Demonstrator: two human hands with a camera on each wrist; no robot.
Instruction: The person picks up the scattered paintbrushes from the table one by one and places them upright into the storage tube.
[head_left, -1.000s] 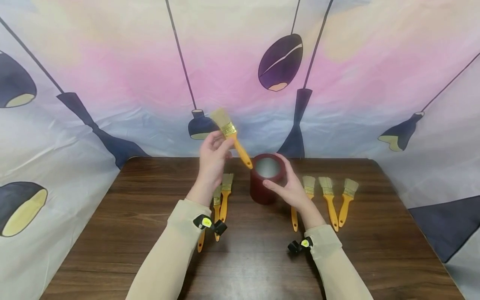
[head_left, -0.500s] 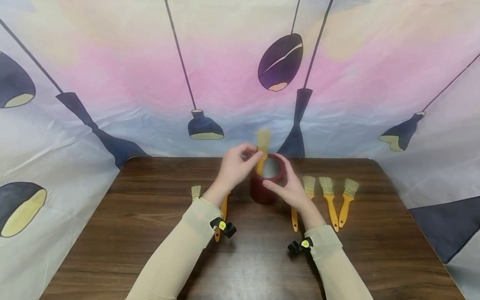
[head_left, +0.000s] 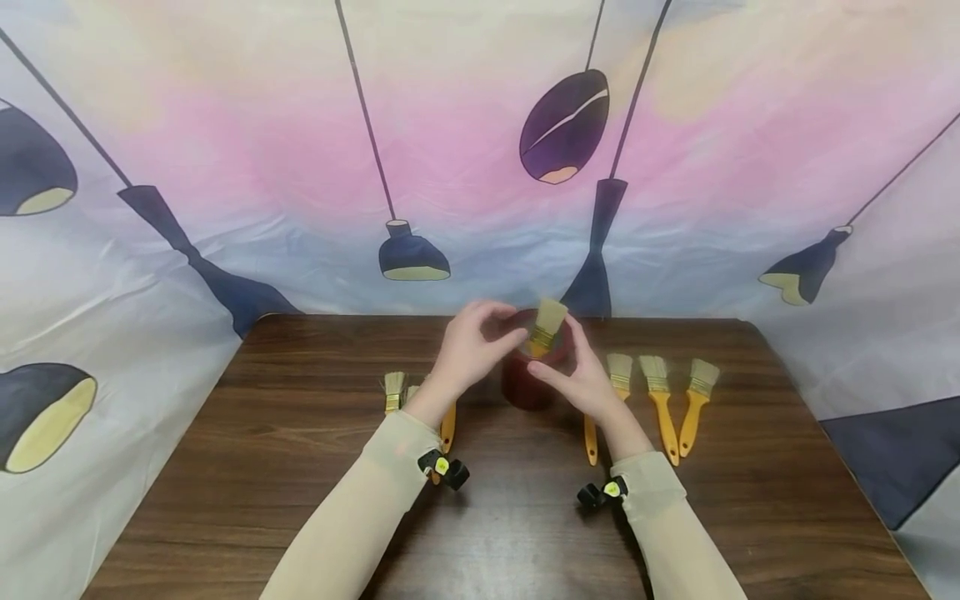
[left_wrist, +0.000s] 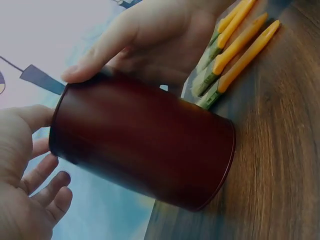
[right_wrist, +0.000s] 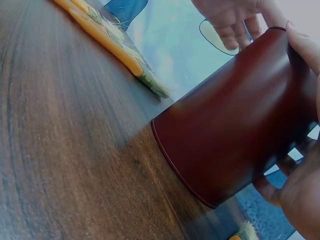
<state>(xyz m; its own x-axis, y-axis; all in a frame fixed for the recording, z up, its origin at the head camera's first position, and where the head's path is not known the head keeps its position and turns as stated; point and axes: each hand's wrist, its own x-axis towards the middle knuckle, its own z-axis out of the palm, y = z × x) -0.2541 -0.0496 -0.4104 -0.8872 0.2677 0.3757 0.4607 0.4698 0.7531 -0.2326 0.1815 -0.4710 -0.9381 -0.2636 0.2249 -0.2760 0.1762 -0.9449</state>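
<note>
A dark red cylindrical cup (head_left: 521, 387) stands on the table, its side gripped by my right hand (head_left: 581, 379) with the thumb near the front of the rim. Inside it a paintbrush (head_left: 550, 321) leans rightward, bristles up, its lower handle hidden by the cup wall. My left hand (head_left: 472, 342) is at the cup's left rim, fingers loosely bent and apart from the brush. In the left wrist view, the fingers of that left hand (left_wrist: 20, 165) hang beside the cup's mouth (left_wrist: 59, 120). The right wrist view has my right hand (right_wrist: 300, 185) around the cup (right_wrist: 230, 115).
Three paintbrushes with yellow handles, one of them a brush (head_left: 660, 408), lie right of the cup. More brushes (head_left: 393, 392) lie on the left, partly under my left forearm. A printed cloth (head_left: 480, 167) hangs behind the dark wooden table (head_left: 300, 450).
My left hand has carried the paintbrush rightward, lowered it handle first into the cup and let it go. The brush now leans right. My right hand has stayed on the cup.
</note>
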